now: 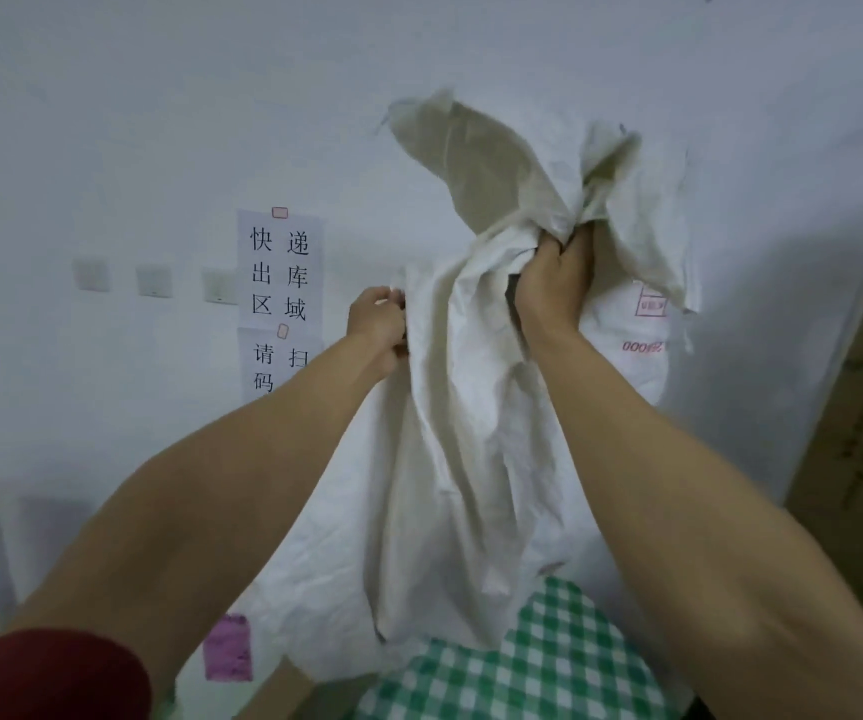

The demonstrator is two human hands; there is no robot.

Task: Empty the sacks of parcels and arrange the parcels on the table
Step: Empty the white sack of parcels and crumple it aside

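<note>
Sack (450,433) is up high against the wall, right hand (554,283) fisted around a bunch of its cloth, left hand (380,324) pinching the side edge. I'd say it's mid-dump (it hangs pretty limp). Arranging the parcels looks not yet started.

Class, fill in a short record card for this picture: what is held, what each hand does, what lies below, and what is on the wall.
held: white sack, lifted in front of the wall
left hand: pinches the sack's side edge
right hand: grips bunched fabric higher up
below: green checked cloth
wall: paper sign with printed characters; three switches beside it
right edge: cardboard box
</note>
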